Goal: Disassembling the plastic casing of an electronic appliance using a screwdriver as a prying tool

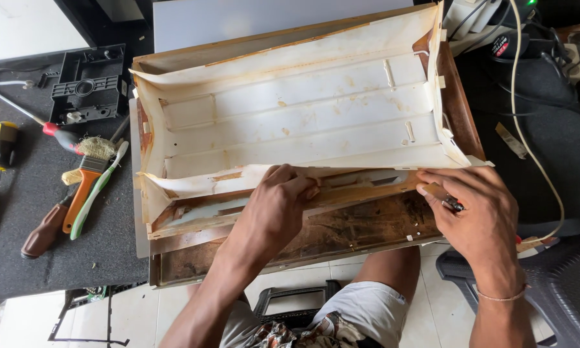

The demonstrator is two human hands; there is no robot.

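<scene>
From the head camera, a long white tray (303, 109), stained with rust, lies across the near edge of the dark worktop (19, 193) and hangs partly over the person's lap. It sits in a rusty brown metal frame (341, 235) and is tipped so its hollow side faces up, which keeps the near lip within reach.

The left hand (274, 206) presses on that near lip, fingers curled over the edge, seemingly to steady it or bend it back. The right hand (477, 206) has its grip closed on a small dark tool (446, 200), whose tip meets the lip near the tray's right end.

Off by the left edge of the worktop lie an orange-handled brush (87, 177), a toothbrush (99, 190) and screwdrivers (3, 151), set aside within arm's reach. A black plastic part (87, 84) sits toward the far left corner.
</scene>
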